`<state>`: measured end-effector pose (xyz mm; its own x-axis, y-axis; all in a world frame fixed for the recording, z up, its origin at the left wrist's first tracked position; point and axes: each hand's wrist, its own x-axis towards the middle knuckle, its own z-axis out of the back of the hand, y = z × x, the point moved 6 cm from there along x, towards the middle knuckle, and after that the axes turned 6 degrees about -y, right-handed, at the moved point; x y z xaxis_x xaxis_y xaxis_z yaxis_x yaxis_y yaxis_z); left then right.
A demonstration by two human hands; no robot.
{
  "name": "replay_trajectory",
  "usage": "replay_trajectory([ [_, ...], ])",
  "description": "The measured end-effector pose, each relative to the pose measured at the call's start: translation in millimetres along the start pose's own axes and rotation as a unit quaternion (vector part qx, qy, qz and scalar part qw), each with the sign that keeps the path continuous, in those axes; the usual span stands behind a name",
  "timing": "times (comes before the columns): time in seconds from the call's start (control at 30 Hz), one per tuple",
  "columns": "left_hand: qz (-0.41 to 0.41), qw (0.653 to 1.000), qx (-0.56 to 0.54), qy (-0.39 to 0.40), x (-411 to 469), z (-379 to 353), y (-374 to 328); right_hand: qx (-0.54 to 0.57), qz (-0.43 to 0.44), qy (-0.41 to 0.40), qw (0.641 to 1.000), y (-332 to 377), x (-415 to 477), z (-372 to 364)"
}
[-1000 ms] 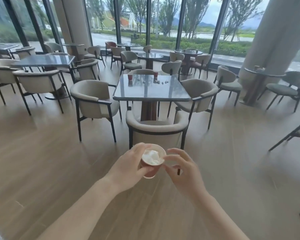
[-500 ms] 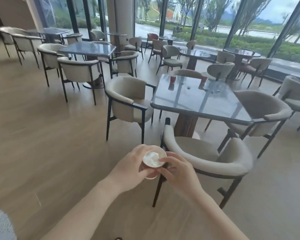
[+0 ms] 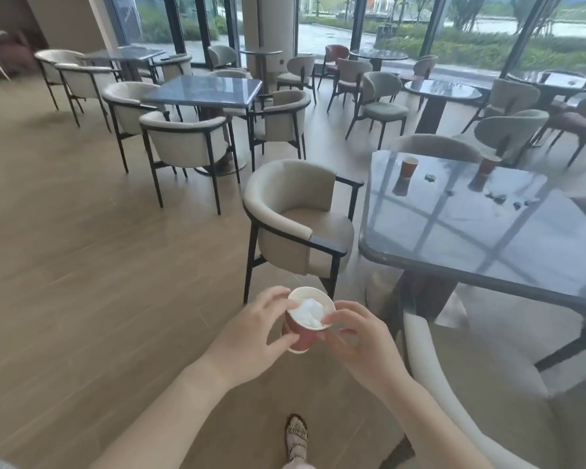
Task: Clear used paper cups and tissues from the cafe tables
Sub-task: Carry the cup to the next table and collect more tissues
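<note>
Paper cup [image 3: 301,335], tissue [image 3: 308,313] stuffed inside for carrying; left hand [image 3: 251,338] and right hand [image 3: 364,348] both clasp it, near the table [image 3: 481,242].

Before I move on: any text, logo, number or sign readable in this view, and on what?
On the held cup in the left hand: faint pale marks on its red wall, perhaps print, too blurred to read.
The left table cup and right table cup on the glossy table: too small to show any print.
No other words, numbers or signs are legible.
</note>
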<state>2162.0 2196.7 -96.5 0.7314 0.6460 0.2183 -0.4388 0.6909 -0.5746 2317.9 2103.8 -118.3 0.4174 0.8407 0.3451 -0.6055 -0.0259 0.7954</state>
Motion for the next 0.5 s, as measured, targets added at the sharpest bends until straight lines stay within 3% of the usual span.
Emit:
replay_trajectory([
  [0.5, 0.067, 0.995, 0.032, -0.068, 328.2, 94.7, 234.5, 0.03, 0.043, 0.092, 0.994, -67.9, 413.2, -172.1],
])
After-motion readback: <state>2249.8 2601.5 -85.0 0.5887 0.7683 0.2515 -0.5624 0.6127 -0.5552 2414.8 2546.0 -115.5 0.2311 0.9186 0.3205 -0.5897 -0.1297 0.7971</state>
